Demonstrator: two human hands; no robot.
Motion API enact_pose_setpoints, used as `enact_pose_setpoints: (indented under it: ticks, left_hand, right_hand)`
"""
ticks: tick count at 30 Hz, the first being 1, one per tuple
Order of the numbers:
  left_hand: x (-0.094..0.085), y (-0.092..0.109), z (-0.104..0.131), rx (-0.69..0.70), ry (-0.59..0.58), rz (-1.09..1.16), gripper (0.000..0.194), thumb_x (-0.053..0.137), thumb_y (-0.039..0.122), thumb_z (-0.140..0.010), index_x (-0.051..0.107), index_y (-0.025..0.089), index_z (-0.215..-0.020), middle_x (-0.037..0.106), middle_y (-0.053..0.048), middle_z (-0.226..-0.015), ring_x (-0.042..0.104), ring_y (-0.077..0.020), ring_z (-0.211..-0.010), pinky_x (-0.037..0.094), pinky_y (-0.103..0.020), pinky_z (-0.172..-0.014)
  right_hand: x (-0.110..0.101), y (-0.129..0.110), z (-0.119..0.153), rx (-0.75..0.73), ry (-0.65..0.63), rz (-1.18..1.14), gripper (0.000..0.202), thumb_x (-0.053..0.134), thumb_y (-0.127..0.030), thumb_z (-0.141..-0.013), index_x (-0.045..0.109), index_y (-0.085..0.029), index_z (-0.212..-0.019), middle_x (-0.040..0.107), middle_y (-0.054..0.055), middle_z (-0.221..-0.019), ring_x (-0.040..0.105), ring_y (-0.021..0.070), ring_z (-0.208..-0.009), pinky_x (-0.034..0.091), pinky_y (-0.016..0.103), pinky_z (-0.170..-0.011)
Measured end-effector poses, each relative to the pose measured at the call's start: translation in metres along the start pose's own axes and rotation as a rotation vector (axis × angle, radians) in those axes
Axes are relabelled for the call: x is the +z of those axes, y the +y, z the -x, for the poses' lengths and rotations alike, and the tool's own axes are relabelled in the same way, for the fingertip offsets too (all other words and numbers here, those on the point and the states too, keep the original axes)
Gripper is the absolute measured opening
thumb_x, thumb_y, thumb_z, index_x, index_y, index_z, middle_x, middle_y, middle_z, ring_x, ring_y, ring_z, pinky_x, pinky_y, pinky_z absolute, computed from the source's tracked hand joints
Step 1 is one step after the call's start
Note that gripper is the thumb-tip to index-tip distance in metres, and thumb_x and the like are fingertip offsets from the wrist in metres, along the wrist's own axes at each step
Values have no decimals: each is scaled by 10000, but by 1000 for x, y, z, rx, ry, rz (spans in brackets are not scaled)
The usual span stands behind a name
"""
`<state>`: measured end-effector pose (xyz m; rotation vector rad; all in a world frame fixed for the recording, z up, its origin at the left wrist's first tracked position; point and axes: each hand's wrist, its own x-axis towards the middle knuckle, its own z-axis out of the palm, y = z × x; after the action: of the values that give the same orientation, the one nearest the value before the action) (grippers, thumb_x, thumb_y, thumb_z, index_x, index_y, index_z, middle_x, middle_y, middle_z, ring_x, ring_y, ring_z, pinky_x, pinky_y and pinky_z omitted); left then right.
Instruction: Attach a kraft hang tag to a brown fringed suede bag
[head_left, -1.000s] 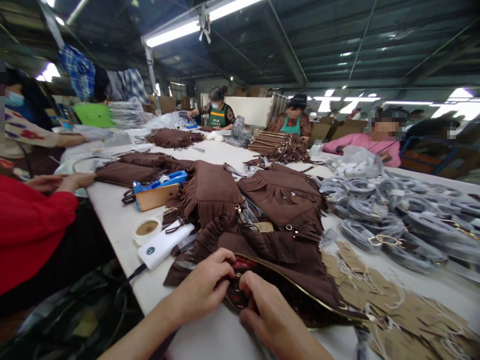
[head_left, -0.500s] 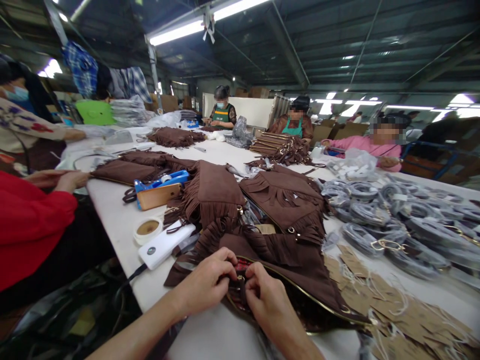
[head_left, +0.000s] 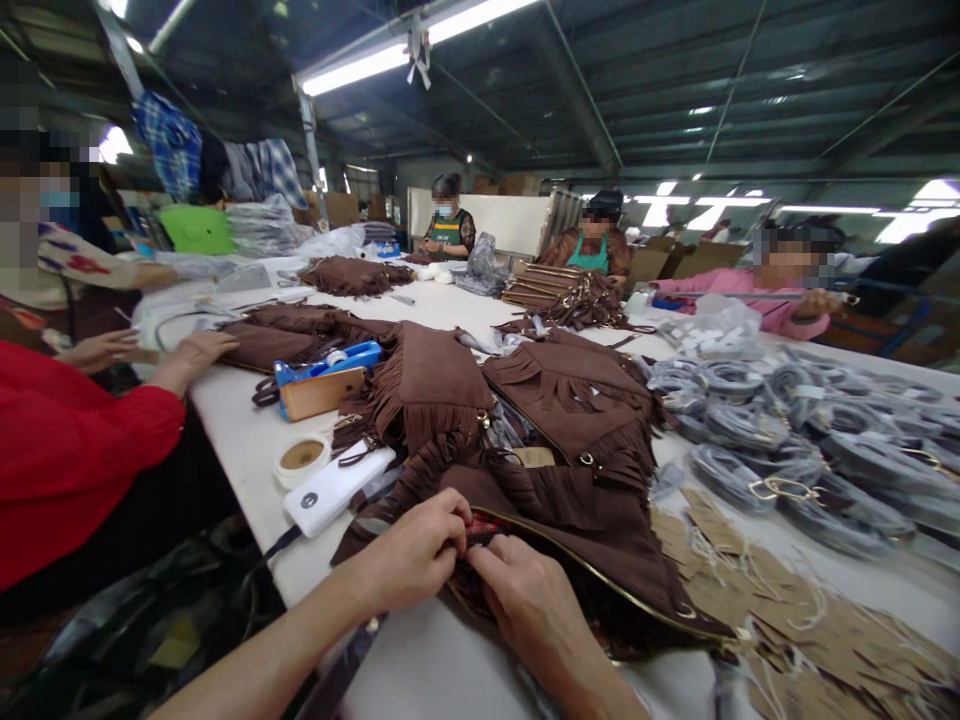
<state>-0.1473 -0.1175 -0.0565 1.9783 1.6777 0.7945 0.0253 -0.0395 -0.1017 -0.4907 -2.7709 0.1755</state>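
A dark brown fringed bag (head_left: pixel 585 515) lies in front of me with its gold zipper open and a red patterned lining partly showing. My left hand (head_left: pixel 420 550) is closed at the left end of the opening, its fingertips pinching the bag there. Close beside it, my right hand (head_left: pixel 529 600) has its thumb and fingers bent together at the same end of the opening. The fingertips of both hands nearly meet, and they hide the zipper end and whatever small part lies between them.
More fringed bags (head_left: pixel 439 375) lie beyond. On the left are a tape roll (head_left: pixel 302 455), white power bank (head_left: pixel 341 488), phone (head_left: pixel 322 393) and blue tape dispenser (head_left: pixel 330 362). Wrapped straps (head_left: pixel 787 430) and cardboard tags (head_left: pixel 810 620) cover the right. Co-workers surround the table.
My right hand has turned and moved slightly left and down, covering the zipper pull and dark strip seen before. The red-sleeved co-worker's hands have spread apart, one reaching onto a bag.
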Motion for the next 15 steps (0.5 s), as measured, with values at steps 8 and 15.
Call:
enact_pose_setpoints:
  ticks: [8, 15]
  left_hand:
    - [3, 2, 0, -14, -19, -112, 248, 466, -37, -717, 598, 173, -732, 576, -34, -1003, 575, -156, -935, 476, -260, -865]
    - [15, 17, -3, -116, -63, -387, 238, 464, -30, -755, 573, 181, -770, 560, -64, -969, 578, -189, -860, 507, -294, -783]
  right_hand:
    - [-2, 6, 0, 41, 113, -321, 264, 391, -116, -937, 620, -190, -828, 609, 42, -781, 580, 168, -716, 381, 241, -624]
    - [9, 10, -1, 127, 111, -460, 188, 475, -99, -881, 615, -189, -793, 650, 34, -778, 610, 181, -747, 404, 255, -689]
